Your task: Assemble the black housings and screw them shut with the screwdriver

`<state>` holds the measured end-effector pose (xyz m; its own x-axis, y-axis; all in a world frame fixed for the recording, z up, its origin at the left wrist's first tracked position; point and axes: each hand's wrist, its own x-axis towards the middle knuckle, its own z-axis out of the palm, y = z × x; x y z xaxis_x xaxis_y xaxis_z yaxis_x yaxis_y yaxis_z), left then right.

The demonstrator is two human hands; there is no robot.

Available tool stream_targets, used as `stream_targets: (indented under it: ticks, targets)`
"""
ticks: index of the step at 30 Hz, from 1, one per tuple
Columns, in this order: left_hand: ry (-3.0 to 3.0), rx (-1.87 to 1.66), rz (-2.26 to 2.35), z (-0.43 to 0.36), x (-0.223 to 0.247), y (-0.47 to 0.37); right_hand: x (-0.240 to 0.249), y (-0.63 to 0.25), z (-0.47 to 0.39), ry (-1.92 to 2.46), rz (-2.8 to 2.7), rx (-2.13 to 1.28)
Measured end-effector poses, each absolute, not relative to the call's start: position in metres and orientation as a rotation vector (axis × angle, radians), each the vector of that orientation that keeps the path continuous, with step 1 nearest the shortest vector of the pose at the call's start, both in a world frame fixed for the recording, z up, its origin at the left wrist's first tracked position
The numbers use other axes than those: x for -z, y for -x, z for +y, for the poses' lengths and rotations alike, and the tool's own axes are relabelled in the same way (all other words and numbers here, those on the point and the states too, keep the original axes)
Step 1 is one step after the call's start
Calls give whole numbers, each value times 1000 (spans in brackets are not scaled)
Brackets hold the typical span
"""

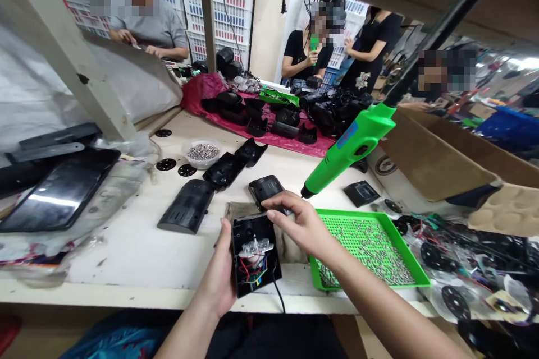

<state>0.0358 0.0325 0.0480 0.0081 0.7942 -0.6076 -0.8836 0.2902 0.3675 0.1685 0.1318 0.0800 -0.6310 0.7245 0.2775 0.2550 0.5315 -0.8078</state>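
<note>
My left hand (219, 275) grips a black plastic housing (236, 276) by its left side, thumb up along the edge. The housing is tilted with its open side toward me; inside sit a clear and white gear or motor part (255, 249), coloured wires and a small circuit board. A black cord (278, 294) hangs from its lower right. My right hand (301, 221) is at the housing's top right corner, thumb and index finger closed at the rim. Just beyond those fingers lies a black cover (266, 186). A green electric screwdriver (349, 148) hangs above my right hand, tip down.
A green tray (370, 216) of screws stands at right, beside tangled black parts and wires. Black shells (185, 207) lie left of centre, near a bowl (202, 164) of small metal pieces. Beyond are a pink cloth (202, 87) with black parts, a cardboard box (438, 151) and several co-workers.
</note>
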Motion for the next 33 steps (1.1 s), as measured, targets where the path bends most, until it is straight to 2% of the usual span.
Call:
stream_targets:
  ticks: [7,12,17,27,33]
  targets:
    - [110,-1401,827,28,-36,-40,-74,-160,125,937,-1815,-1699]
    - [8,-1505,920,21,-16,-43,-77,-158,125,909,-1755,-2009]
    - [-92,-1512,1023,18,-9,-42,-82,-160,123,901,-1743,-2067]
    - [123,-1391,1005,32,-47,-41,-71,-149,112,1087,-1254,-2165]
    - [52,-1397,988,32,-48,-35,-62,-150,105,1100,-1126,-2208]
